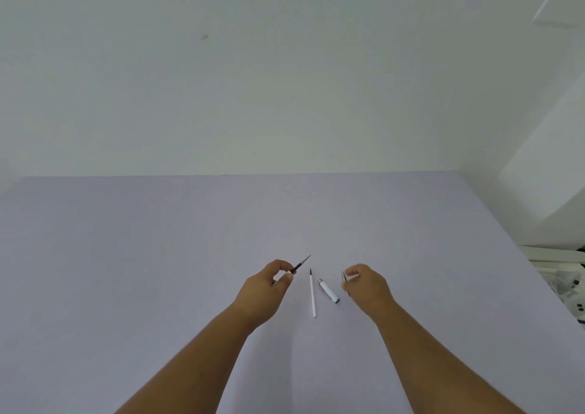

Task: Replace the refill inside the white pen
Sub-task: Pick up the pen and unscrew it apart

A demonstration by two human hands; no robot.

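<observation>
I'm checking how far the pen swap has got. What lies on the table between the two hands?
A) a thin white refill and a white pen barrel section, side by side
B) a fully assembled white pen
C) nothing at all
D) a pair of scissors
A: the white refill and the white pen barrel section lie on the table, apart, between the left hand and right hand.

A matt, smooth, pale lilac surface (158, 255) is lying under everything. On it, a glossy white plastic pen barrel (329, 290) with a shiny metal end is resting just right of a thin, matt white plastic refill (313, 296) with a dark tip.
</observation>
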